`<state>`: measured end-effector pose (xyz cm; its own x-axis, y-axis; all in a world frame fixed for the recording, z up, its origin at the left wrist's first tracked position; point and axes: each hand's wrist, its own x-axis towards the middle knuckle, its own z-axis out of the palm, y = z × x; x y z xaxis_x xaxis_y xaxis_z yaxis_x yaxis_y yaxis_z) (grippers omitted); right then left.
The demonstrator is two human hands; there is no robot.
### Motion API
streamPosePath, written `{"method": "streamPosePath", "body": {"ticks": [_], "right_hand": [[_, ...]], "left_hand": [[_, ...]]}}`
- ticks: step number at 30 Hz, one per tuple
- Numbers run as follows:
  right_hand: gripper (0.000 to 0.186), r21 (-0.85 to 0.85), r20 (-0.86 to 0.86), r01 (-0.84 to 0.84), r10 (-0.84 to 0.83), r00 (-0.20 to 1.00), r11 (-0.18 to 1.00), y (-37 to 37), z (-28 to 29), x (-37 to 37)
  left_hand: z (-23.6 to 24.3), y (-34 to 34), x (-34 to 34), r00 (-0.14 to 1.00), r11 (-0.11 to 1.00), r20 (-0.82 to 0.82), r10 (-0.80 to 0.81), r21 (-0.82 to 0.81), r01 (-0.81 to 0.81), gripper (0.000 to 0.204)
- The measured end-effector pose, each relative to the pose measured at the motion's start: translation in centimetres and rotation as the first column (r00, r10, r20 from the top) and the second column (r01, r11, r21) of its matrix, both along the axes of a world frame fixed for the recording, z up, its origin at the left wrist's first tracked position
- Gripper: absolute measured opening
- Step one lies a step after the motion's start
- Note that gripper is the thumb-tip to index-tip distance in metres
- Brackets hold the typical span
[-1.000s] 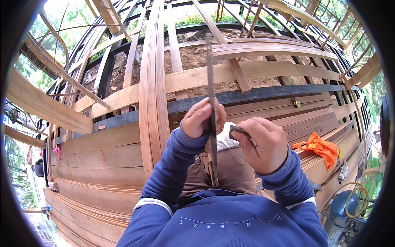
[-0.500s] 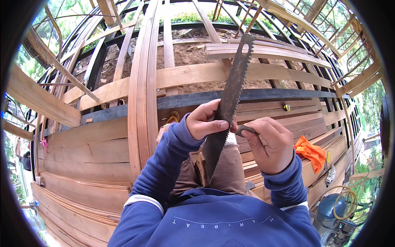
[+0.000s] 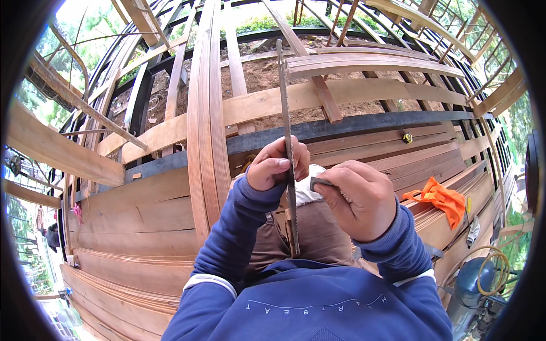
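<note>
Nearest, the person's blue sweatshirt (image 3: 318, 301) and brown trousers (image 3: 325, 236) fill the lower middle. A dark saw blade (image 3: 285, 108) stands nearly edge-on above the lap, its near end between the thighs and its far end pointing away from the body. The left hand (image 3: 277, 165) has its grip closed around the middle of the blade. Just right of it, the right hand (image 3: 359, 200) pinches a small flat grey piece (image 3: 321, 182) between thumb and fingers, apart from the blade; its exact kind is hard to tell.

To the near right stands a blue tank (image 3: 473, 278) with a yellow hose (image 3: 500, 271). Farther on, an orange cloth (image 3: 441, 200) lies on stacked boards (image 3: 478, 199), and beyond it a yellow-and-black tape measure (image 3: 407, 138) rests on planks. Past a dark metal beam (image 3: 318, 131), bare soil (image 3: 259, 77) shows between timbers.
</note>
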<state>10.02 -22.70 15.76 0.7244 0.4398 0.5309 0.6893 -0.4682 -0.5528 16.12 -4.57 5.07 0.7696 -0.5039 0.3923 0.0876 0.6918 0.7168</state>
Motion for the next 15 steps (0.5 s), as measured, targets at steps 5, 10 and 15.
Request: {"method": "streamPosePath", "body": {"ticks": [5, 10, 15], "right_hand": [[0.01, -0.014, 0.045, 0.013, -0.013, 0.999, 1.0, -0.1, -0.1, 0.3], [0.011, -0.053, 0.069, 0.049, -0.045, 0.997, 0.997, -0.7, -0.3, 0.4], [0.015, -0.098, 0.084, 0.089, -0.081, 0.993, 0.991, -1.3, -0.1, 0.6]], "left_hand": [[0.5, -0.5, -0.1, 0.999, 0.999, 0.035, -0.008, 0.04, 0.006, 0.023], [-0.8, 0.1, 0.6, 0.988, 0.997, 0.148, -0.031, 0.08, 0.019, 0.035], [1.1, -0.1, -0.6, 0.995, 0.976, 0.097, -0.008, 0.216, -0.013, 0.037]]}}
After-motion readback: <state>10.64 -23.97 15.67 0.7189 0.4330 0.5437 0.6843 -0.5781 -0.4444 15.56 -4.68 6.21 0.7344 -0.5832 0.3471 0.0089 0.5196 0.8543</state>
